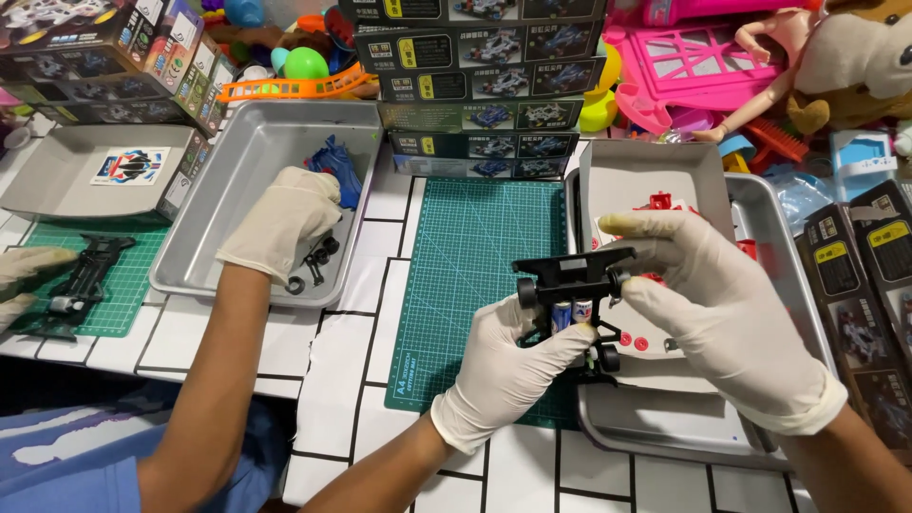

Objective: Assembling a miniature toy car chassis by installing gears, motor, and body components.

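At the far left, a co-worker's gloved hand (24, 275) rests beside a black chassis (81, 280) on a small green mat (133, 275). Next to it, another co-worker's gloved hand (283, 220) reaches into a metal tray (214, 190), close to small black wheels (318, 261) and a blue plastic bag (337, 166).

In the middle lies a green cutting mat (475, 256) on the white tiled tabletop (342, 380), with stacked toy car boxes (480, 85) behind it.

The person's left hand (508, 366) is closed around the lower part of a black toy car chassis (570, 294), held in the air over the edge of the mat and the right metal tray (684, 427). Two small batteries (572, 312) sit in it. The right hand (708, 294) grips the chassis end from the right, fingers curled on it, index finger stretched over the top.

I think the batteries could slip out if the chassis tilts, because nothing seems to cover them. Also the small red parts (635, 344) in the tray could be knocked away by the wrist.
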